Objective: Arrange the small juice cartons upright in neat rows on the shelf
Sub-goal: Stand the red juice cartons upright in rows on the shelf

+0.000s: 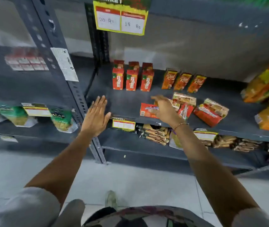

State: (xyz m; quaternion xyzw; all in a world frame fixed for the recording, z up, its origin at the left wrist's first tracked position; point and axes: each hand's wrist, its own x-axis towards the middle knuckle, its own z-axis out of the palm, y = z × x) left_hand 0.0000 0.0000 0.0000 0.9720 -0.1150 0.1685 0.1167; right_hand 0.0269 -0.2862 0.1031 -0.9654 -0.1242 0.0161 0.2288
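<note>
On the dark shelf (127, 102) three red juice cartons (132, 79) stand upright in a row at the back, with three orange cartons (182, 81) upright to their right. Several cartons lie flat near the front edge: a red one (146, 110) under my right hand, a small red one (186, 111), one behind it (185, 98) and a pair at the right (211, 112). My right hand (163, 108) hovers over the flat red carton with its fingers apart, holding nothing. My left hand (97, 115) is flat and empty at the shelf's front left edge.
A grey perforated upright post (74, 89) stands just left of my left hand. Large orange packs (267, 86) are stacked at the right end of the shelf. Price tags (124, 124) hang on the front edge, and brown packets (155, 133) fill the shelf below.
</note>
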